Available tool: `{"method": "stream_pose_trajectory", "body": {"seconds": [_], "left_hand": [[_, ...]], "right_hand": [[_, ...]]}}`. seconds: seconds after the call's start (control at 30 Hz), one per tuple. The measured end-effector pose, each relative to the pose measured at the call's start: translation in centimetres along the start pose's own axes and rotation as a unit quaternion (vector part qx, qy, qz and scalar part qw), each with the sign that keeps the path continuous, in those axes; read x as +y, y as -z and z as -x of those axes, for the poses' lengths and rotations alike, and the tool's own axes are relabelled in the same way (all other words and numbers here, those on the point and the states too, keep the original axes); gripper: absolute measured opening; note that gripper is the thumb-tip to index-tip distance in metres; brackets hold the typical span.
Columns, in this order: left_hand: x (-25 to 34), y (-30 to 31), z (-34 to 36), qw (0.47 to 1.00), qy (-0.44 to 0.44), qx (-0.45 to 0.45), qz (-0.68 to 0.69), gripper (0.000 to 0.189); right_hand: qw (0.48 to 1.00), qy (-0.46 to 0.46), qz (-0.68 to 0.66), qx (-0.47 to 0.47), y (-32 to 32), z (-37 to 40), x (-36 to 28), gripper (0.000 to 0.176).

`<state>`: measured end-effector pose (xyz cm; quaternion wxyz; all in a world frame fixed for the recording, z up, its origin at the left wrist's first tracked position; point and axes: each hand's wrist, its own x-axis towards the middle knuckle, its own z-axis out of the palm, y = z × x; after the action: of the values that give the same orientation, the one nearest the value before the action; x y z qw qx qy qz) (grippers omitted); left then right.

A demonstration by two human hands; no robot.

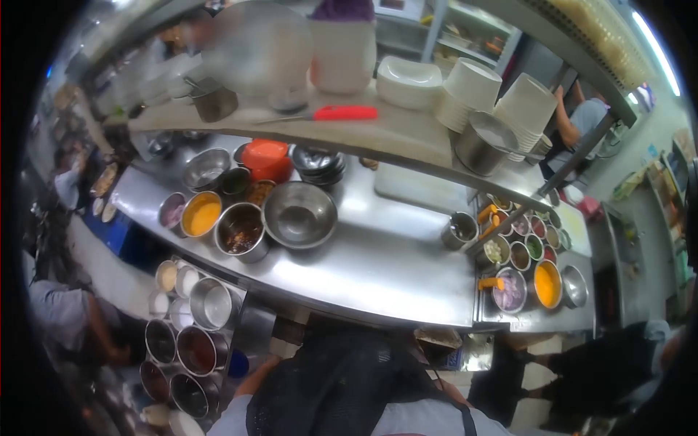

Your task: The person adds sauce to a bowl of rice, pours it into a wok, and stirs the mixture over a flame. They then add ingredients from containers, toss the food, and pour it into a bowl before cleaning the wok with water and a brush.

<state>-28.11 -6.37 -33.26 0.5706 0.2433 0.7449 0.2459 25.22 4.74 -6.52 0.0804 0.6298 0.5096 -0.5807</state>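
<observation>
Neither of my hands shows. A bit of my left arm (pixel 256 376) is visible at the bottom, beside my dark clothing (pixel 331 385), and its hand is hidden. Only a sliver of my right arm (pixel 452 392) appears on the other side. In front of me is a steel counter (pixel 363 269). On its left part stand a wide steel bowl (pixel 299 216), a pot of dark sauce (pixel 241 234), a pot of orange-yellow liquid (pixel 202 214) and a red-orange container (pixel 267 158).
A shelf (pixel 313 134) crosses above the counter, bearing a red-handled knife (pixel 345 113) and stacked white bowls (pixel 465 87). At right are several ingredient tins (pixel 534 247); at lower left, several sauce pots (pixel 196 350). Other people stand at left (pixel 73 320) and right (pixel 603 370).
</observation>
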Motion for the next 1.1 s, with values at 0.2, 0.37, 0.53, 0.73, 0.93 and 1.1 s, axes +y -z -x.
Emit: {"method": "stream_pose_trajectory", "body": {"seconds": [0.2, 0.37, 0.53, 0.73, 0.93, 1.1], "left_hand": [[3.9, 1.2, 5.0, 0.996, -0.018, 0.080, -0.026, 0.035], [5.3, 1.9, 6.9, 0.991, -0.039, 0.121, -0.031, 0.035], [2.0, 1.8, 9.5, 0.986, -0.040, 0.162, 0.000, 0.035], [-0.1, 4.7, 9.0, 0.983, -0.059, 0.171, 0.016, 0.035], [-2.9, 3.7, 3.9, 0.979, -0.096, 0.164, 0.076, 0.035], [-5.6, 2.5, 0.5, 0.975, -0.113, 0.147, 0.122, 0.035]], "right_hand": [[0.975, 0.030, -0.207, -0.077, 4.2, -10.3, 13.2, 0.032], [0.978, 0.080, -0.178, -0.073, 3.8, -15.7, 15.0, 0.031], [0.984, 0.120, -0.110, -0.067, 3.3, -19.0, 14.3, 0.030], [0.986, 0.157, -0.056, -0.021, -0.3, -21.1, 12.4, 0.029], [0.979, 0.194, 0.038, 0.055, 1.6, -22.8, 9.5, 0.028], [0.965, 0.209, 0.114, 0.111, 2.1, -22.8, 7.6, 0.027]]}}
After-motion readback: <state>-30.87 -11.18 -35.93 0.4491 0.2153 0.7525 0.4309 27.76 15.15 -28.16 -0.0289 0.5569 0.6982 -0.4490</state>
